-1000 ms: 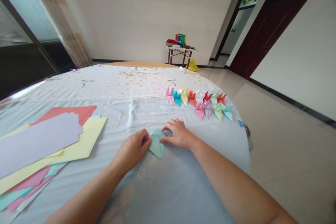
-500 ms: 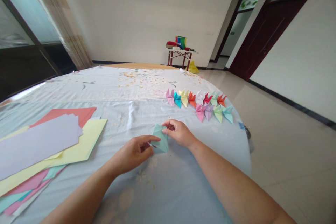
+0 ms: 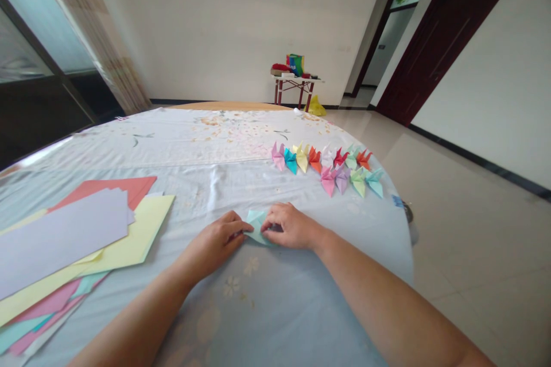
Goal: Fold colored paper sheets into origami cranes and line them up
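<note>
A small, partly folded piece of teal paper (image 3: 256,221) lies on the pale cloth of the table (image 3: 267,298). My left hand (image 3: 215,243) presses its left edge with curled fingers. My right hand (image 3: 289,226) covers its right side, fingers bent down onto it. Most of the paper is hidden under the two hands. Behind them, two rows of several finished paper cranes (image 3: 329,166) in pink, blue, yellow, orange, red, green and purple stand near the table's right edge.
A fanned stack of large coloured sheets (image 3: 73,235), lilac on top of yellow, salmon and pink, lies at the left. The table's rounded edge drops to a tiled floor on the right. A small red-legged table (image 3: 294,85) stands by the far wall.
The teal paper was lifted and turned between my fingers half a second ago. It now lies flat again with both hands pressing on it, closer together.
</note>
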A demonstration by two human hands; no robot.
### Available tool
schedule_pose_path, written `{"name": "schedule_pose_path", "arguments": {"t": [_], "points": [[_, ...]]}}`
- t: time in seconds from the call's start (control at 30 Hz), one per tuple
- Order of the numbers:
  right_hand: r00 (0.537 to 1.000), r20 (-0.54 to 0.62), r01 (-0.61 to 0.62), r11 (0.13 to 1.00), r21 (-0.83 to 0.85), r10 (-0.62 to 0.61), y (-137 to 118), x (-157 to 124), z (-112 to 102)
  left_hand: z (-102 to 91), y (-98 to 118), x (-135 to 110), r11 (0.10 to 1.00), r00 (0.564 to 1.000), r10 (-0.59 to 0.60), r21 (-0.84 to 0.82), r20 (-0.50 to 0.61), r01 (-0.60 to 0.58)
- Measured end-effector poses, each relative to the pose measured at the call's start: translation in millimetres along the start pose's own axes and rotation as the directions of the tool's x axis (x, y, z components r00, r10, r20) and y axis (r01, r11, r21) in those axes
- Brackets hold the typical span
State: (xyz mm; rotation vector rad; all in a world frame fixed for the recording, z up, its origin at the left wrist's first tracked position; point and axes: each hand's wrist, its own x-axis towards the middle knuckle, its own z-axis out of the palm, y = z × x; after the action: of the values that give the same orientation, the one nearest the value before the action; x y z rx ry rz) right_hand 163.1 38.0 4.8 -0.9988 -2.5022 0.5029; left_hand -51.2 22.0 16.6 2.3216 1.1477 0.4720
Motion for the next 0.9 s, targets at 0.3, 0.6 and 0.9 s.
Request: {"name": "schedule_pose_path", "arguments": {"t": [0.3,0.6,0.9], "points": [[0.998,0.06,0.034,0.999,0.036,-0.036,0.7,-1.8,-3.2,5.6,-3.7,7.9,0.996,0.996,-0.092,-0.007,-0.014,0.092],[1.0,-0.01,-0.017,0.999,0.043,0.018,2.2,0.1,3.5,19.7,2.2,11.0,0.956,0.956,-0.245,0.127,-0.161,0.266],[0.999,-0.025,-0.037,0.994,0.106,0.04,3.2,0.5,3.3,23.5,6.9,8.8,0.935,0.935,-0.287,0.153,-0.209,0.321]]}}
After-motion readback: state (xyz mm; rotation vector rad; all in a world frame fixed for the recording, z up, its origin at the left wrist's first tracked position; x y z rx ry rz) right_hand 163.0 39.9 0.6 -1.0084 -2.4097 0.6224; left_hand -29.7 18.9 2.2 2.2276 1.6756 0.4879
